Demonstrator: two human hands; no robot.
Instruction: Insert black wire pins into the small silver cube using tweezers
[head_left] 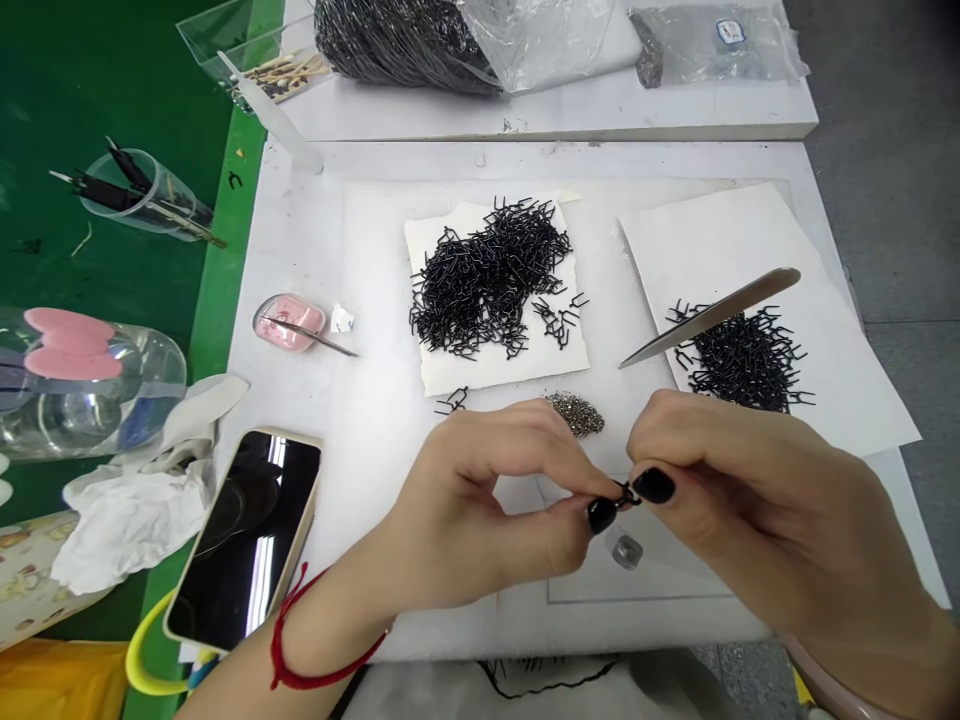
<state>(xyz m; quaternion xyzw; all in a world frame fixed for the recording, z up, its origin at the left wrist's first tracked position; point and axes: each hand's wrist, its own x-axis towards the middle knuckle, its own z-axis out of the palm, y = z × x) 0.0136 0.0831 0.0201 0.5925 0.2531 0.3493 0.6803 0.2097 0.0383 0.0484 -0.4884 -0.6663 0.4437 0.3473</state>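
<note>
My left hand (495, 490) pinches a small black forked piece (627, 494) between thumb and forefinger. From the other side, my right hand (757, 510) grips the same piece, its thumb close to the left fingertips. Much of the piece is hidden by the fingers. Just beyond the hands is a little heap of tiny brass-coloured bits (576, 412). A pointed metal tool, like tweezers (712, 315), is above my right hand, across a pile of black forked pieces (746, 362); whether the hand touches it, I cannot tell. Below the fingertips sits a small grey block (627, 551).
A larger pile of black forked pieces (487, 280) covers a white card (442, 375). Leftward are tweezers on a pink case (289, 322), a phone (247, 540), crumpled tissue (131, 530) and a cup of tools (142, 195). Plastic bags (555, 40) lie on the raised back ledge.
</note>
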